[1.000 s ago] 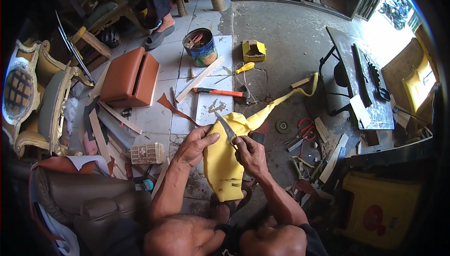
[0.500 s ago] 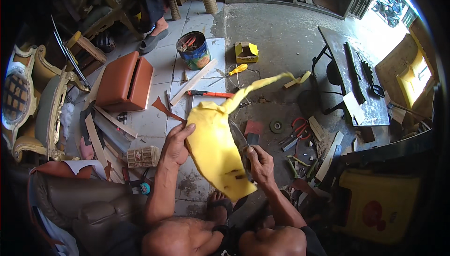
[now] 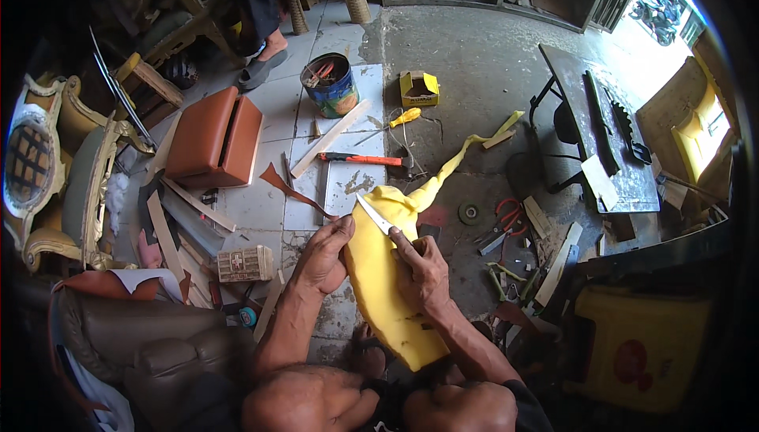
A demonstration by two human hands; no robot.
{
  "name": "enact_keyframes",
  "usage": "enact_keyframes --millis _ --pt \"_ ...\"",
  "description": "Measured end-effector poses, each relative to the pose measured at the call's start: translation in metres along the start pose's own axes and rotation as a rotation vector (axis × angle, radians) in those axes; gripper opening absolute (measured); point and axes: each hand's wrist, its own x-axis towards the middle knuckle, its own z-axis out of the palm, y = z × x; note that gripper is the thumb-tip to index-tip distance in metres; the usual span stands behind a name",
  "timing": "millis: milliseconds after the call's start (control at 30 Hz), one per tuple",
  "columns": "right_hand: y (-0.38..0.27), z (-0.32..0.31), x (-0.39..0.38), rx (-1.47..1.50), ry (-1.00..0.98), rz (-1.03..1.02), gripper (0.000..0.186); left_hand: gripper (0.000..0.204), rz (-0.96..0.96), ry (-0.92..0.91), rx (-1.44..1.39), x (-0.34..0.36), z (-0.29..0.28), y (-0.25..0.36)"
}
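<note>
A long yellow foam piece (image 3: 379, 274) is held up over my knees, with a twisted strip trailing off its far end toward the right. At its left edge my left hand (image 3: 326, 254) is closed, pinching the foam. My right hand (image 3: 423, 270) is closed around a knife (image 3: 375, 215), whose pale pointed blade lies over the far part of the foam and aims up and left. The knife's handle is hidden in my fingers. A narrow brown strip (image 3: 294, 191) reaches toward my left fingertips; whether they hold it I cannot tell.
Beyond the foam lie a hammer (image 3: 360, 159), a yellow-handled screwdriver (image 3: 405, 117) and a bucket of tools (image 3: 330, 84). A brown upholstered box (image 3: 212, 138) stands left. Red-handled pliers (image 3: 506, 222) and wood scraps lie right, near a dark table (image 3: 605, 128). Another person's foot (image 3: 273, 42) rests at the back.
The foam has shifted right and nearer to me. My right hand has moved up and left onto it, and the knife blade now shows. My left hand has moved slightly right.
</note>
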Motion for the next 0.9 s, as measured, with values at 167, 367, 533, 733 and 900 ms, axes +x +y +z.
enact_keyframes --millis 167,367,533,733,900 --pt "0.004 -0.007 -0.025 0.093 -0.163 -0.002 0.048 0.044 0.053 0.065 -0.068 0.01 -0.019 0.007" --pt "0.0 -0.01 -0.002 0.803 -0.238 0.556 0.037 0.051 0.029 0.013 0.006 0.003 -0.028 0.02" --pt "-0.009 -0.004 0.021 0.771 -0.25 0.614 0.032 0.037 -0.031 0.038 -0.027 -0.005 -0.013 0.002" --pt "0.009 0.001 0.011 0.544 -0.175 0.454 0.026 0.039 -0.005 0.003 0.001 -0.005 -0.008 0.014" --pt "0.053 -0.019 -0.011 0.503 0.075 0.536 0.028 0.051 0.144 0.024 -0.029 -0.002 -0.037 0.037"
